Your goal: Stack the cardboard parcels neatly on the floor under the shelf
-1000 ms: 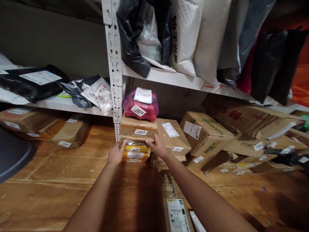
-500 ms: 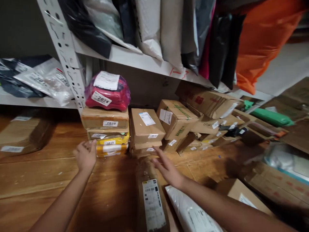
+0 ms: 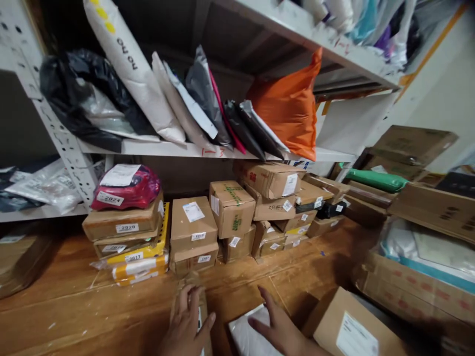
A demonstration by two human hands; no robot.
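At the bottom of the head view, my left hand (image 3: 188,324) is over a long, narrow brown parcel (image 3: 203,301) on the wooden floor. Its fingers are apart; whether they touch the parcel I cannot tell. My right hand (image 3: 276,326) is open above a white plastic mailer (image 3: 247,336), its thumb and fingers spread. Part of each parcel is hidden by the hands and the frame edge. Just beyond my left hand stand two stacked cardboard boxes (image 3: 195,222). To their left is a pile with a yellow parcel (image 3: 141,269) at the bottom and a red wrapped bundle (image 3: 128,185) on top.
A white metal shelf (image 3: 178,149) holds upright mailer bags and a big orange bag (image 3: 287,113). More labelled cartons (image 3: 232,207) line the floor beneath it. At right are a cardboard box (image 3: 356,321) and an opened carton (image 3: 415,282) with plastic-wrapped goods.
My left hand has left the side of the yellow parcel and moved right, over the narrow brown parcel. My right hand has drawn back over the white mailer. The view now takes in more shelf.
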